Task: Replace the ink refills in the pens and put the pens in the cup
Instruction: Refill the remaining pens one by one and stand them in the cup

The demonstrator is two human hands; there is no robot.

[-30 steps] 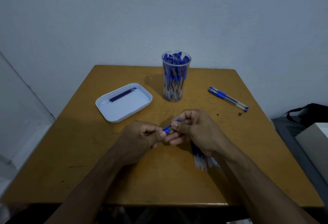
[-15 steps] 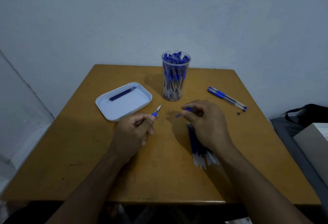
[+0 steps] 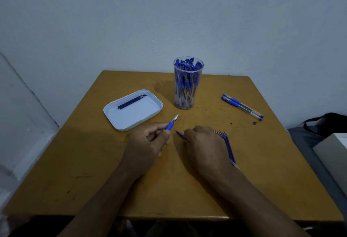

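A square, mustard-yellow wooden worktop (image 3: pixel 93 171) stands pushed against a plain pale blue-grey wall (image 3: pixel 169 11). Small dark specks and scuff marks (image 3: pixel 254 123) dot its surface toward the far right. At the left edge, a pale slanted panel (image 3: pixel 16 105) leans beside the worktop. To the right, lower than the worktop, lies a dark bag with a looped strap (image 3: pixel 326 122), resting on a grey surface (image 3: pixel 304 143). Just in front of the bag sits a light grey, box-like object (image 3: pixel 332 154), cut off by the picture's edge.
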